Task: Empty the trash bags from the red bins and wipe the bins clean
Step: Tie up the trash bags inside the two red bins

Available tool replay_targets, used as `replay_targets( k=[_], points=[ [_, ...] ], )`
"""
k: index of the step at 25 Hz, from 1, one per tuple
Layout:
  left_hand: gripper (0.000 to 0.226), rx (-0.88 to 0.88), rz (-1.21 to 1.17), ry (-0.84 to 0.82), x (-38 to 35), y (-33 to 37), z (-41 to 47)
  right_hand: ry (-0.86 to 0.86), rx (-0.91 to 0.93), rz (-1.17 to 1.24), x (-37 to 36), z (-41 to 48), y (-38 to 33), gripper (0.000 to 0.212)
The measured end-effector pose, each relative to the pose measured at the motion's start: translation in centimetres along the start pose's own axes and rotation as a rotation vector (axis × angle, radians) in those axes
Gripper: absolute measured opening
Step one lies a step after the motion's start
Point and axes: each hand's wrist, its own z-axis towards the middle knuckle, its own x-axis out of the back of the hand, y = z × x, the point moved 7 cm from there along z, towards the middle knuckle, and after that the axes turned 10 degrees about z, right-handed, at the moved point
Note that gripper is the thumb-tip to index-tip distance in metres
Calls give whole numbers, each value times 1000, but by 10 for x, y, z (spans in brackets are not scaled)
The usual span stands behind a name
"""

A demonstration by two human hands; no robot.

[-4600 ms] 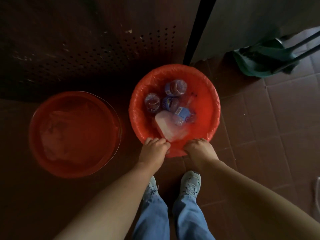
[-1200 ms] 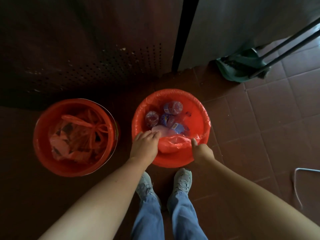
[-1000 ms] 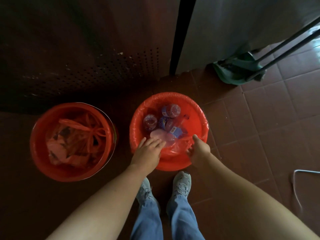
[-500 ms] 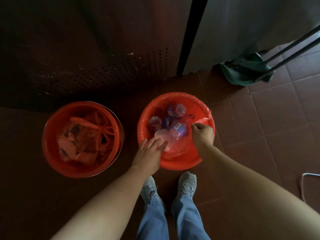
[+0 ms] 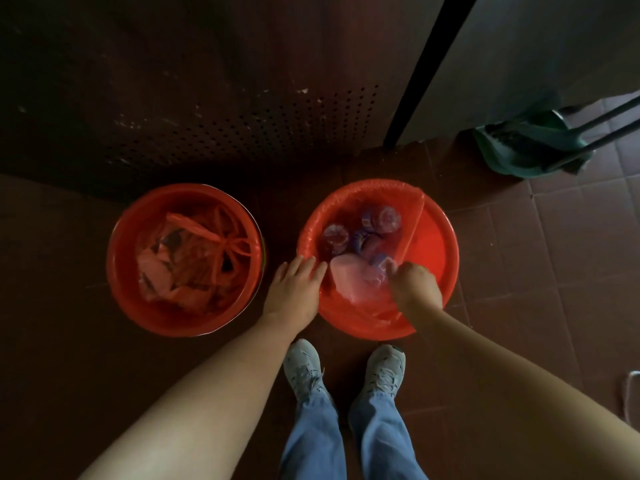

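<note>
The right-hand red bin stands on the tiled floor just ahead of the person's shoes. Its red trash bag is folded over the rim at the far and left sides, but on the right its edge is off the rim and runs slanting across the bin, leaving the inner wall bare there. The right hand has its fingers curled and grips that loose edge near the bin's middle. The left hand lies flat with straight fingers on the bin's near left rim. Inside the bag are plastic bottles and a pale pink piece. To the left, apart from it, stands a second red bin holding a tied red bag. Behind the bins is a dark perforated panel; a green dustpan sits at the far right.
</note>
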Motion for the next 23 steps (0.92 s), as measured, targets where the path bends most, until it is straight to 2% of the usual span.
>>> replay_targets(
  k=[2,7,11,13,15,18,23],
  points=[
    [60,26,10,25,-6,-8,8,116,-44,67,13,14,7,61],
    [54,192,-150,119,-14,-27,38,207,-124,217,17,56,16,64],
    [28,458,-504,196,-20,-49,62,251,-72,251,10,75,11,42],
    [15,537,-575,208,-17,-58,70,260,-50,264,9,76,6,28],
    [9,524,-560,201,-10,-59,74,266,-45,292,8,73,2,20],
    [13,422,-506,211,9,-44,81,267,-48,340,8,66,-8,14],
    [22,80,-407,83,12,16,89,202,58,226,4,54,-25,12]
  ],
)
